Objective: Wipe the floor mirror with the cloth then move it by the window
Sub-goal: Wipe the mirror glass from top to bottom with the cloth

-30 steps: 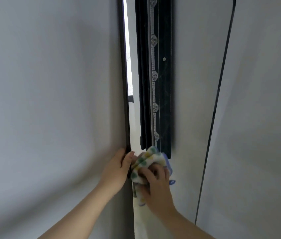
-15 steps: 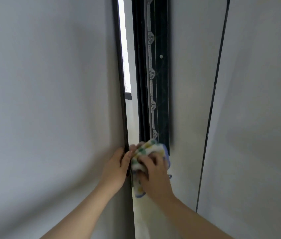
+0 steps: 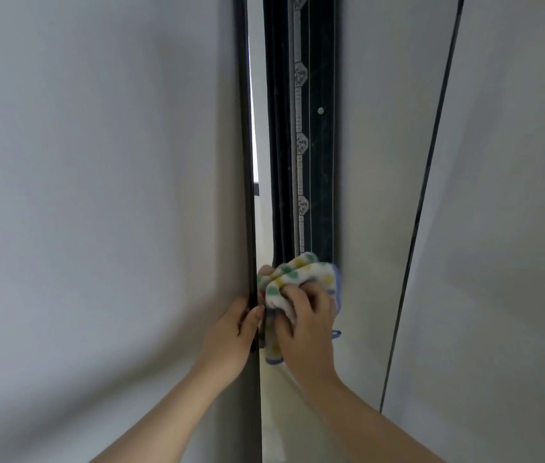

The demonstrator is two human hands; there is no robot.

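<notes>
Floor mirror: upright, dark left edge running 12 to 6 o'clock
Left hand: grip curled round that edge, near 6 o'clock
Right hand: grip bunched on the cloth, pressed to the glass
Risk: hard rubbing beside the edge could twist or tip the mirror
Containers: none in view

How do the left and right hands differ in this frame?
The left hand grips the dark mirror frame by its edge; the right hand grips the bunched dotted cloth. The left hand is left of the frame, the right hand right of it. Both are bare, at similar height.
</notes>
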